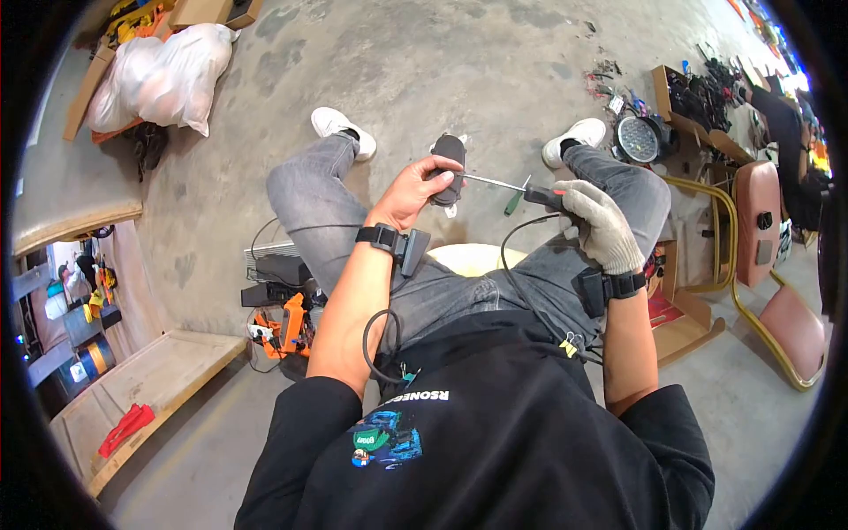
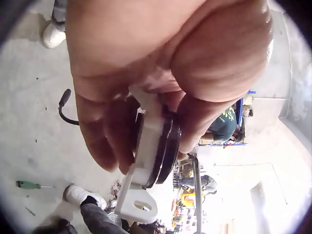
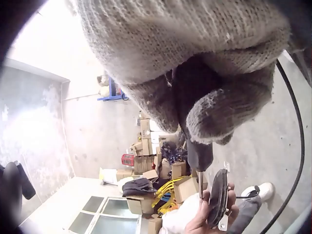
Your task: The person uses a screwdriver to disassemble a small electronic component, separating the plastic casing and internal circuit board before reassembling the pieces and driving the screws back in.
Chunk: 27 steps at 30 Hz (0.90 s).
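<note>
My bare left hand [image 1: 408, 196] grips a dark oval part [image 1: 450, 150] between thumb and fingers, above the floor between the knees. In the left wrist view this part shows a white plastic back [image 2: 146, 146] and a white tab [image 2: 138, 204] with a hole. My right hand [image 1: 603, 225], in a knitted grey glove, grips the black handle of a screwdriver [image 1: 541, 196]. Its metal shaft [image 3: 200, 183] points left, and the tip overlaps the oval part near the left thumb. The gloved fingers [image 3: 209, 114] curl round the handle.
A green-handled screwdriver [image 1: 512, 203] lies on the concrete floor between the legs. Black cables [image 1: 505, 252] run from the wrist cameras. Orange tools [image 1: 287, 327] lie at left, an open cardboard box [image 1: 685, 327] and a metal-framed chair [image 1: 751, 225] at right.
</note>
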### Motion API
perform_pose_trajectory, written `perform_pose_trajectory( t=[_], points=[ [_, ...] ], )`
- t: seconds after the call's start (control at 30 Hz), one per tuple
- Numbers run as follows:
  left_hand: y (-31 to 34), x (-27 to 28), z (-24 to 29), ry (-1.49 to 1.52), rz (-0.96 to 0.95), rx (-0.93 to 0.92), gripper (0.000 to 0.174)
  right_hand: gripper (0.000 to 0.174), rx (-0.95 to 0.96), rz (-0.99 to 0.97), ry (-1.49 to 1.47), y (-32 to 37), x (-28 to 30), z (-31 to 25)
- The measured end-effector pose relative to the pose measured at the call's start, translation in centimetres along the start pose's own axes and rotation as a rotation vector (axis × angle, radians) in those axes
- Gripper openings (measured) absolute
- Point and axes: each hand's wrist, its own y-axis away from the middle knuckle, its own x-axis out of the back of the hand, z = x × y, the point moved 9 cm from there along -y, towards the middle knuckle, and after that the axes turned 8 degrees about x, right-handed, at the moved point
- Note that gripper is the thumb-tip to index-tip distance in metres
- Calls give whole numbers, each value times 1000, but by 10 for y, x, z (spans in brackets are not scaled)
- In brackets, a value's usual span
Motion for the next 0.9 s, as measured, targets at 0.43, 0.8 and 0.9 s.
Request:
perform_pose_trajectory(
  t=[0.43,0.8,0.9],
  points=[
    [-6,8,-10,-49,20,27,13,28,12,-26,-50,-1,-5,1],
    [-6,9,-10,-76,48,39,12,30,33,-24,46,-3,-4,1],
    [-6,10,-10,-61,51,41,12,30,43,-17,30,-3,-3,0]
  ],
)
